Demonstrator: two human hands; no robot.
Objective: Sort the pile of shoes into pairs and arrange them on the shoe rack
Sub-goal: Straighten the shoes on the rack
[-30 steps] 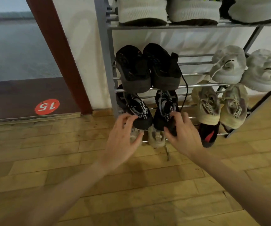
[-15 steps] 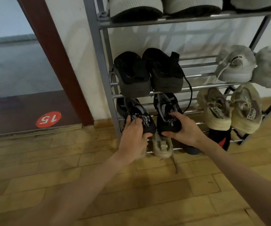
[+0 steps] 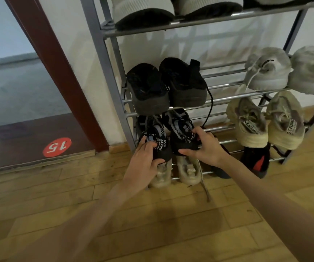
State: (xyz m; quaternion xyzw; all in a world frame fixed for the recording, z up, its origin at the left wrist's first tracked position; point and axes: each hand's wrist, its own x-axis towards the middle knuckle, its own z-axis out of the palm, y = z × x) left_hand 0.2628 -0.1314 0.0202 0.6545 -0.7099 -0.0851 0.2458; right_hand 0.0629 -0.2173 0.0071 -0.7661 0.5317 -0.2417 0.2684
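Note:
A grey metal shoe rack (image 3: 103, 59) stands against the white wall. On its third shelf sit two black patterned sneakers. My left hand (image 3: 144, 161) grips the heel of the left black sneaker (image 3: 155, 133). My right hand (image 3: 204, 146) grips the heel of the right black sneaker (image 3: 180, 129). Above them rests a pair of plain black shoes (image 3: 167, 86). Below them, partly hidden by my hands, is a beige pair (image 3: 188, 170).
White sneakers (image 3: 269, 69) and cream sneakers (image 3: 265, 121) fill the rack's right side, with a black-and-red shoe (image 3: 256, 159) at the bottom. Grey-white shoes (image 3: 143, 12) line the top shelf. A dark red door frame (image 3: 54, 61) and an orange "15" sticker (image 3: 57, 147) lie left, on wooden floor (image 3: 152, 224).
Both hands reached forward from in front of the rack and closed round the heels of the two black patterned sneakers. The view has moved closer to the rack.

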